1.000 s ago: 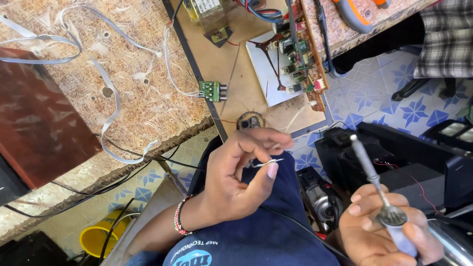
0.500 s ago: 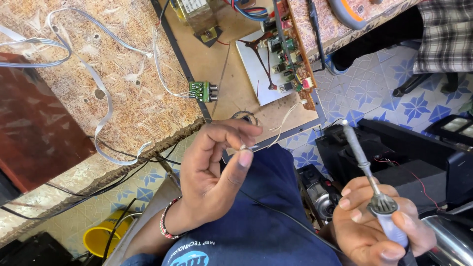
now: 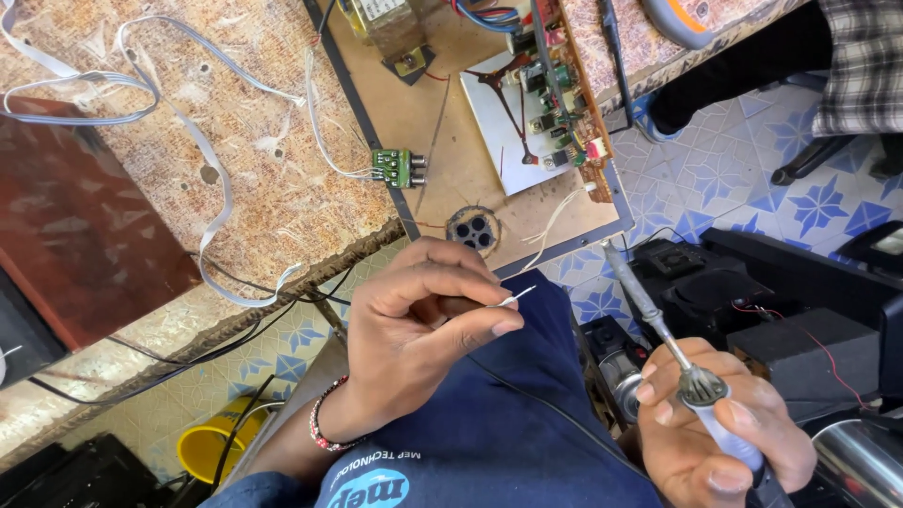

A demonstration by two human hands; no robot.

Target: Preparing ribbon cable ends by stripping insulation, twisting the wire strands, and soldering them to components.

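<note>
My left hand [image 3: 423, 325] hovers over my blue-clad lap and pinches a thin white wire [image 3: 519, 295] between thumb and forefinger, its stripped tip pointing right. A beaded bracelet [image 3: 324, 423] circles that wrist. My right hand [image 3: 720, 428], at the lower right, grips a soldering iron [image 3: 649, 310] by its handle. The metal tip points up and left, ending a short way right of the wire's tip and apart from it.
A chipboard bench [image 3: 235, 179] carries a small green connector board [image 3: 397, 167], a circuit board with components [image 3: 555, 85], a round socket [image 3: 473, 229] and flat grey ribbon cables [image 3: 188, 122]. Black equipment cases [image 3: 800, 301] stand on the blue patterned floor tiles. A yellow bucket [image 3: 212, 447] sits below.
My left hand has shifted its grip on the wire and moved slightly down and right. The right hand has tilted the soldering iron's tip toward the wire.
</note>
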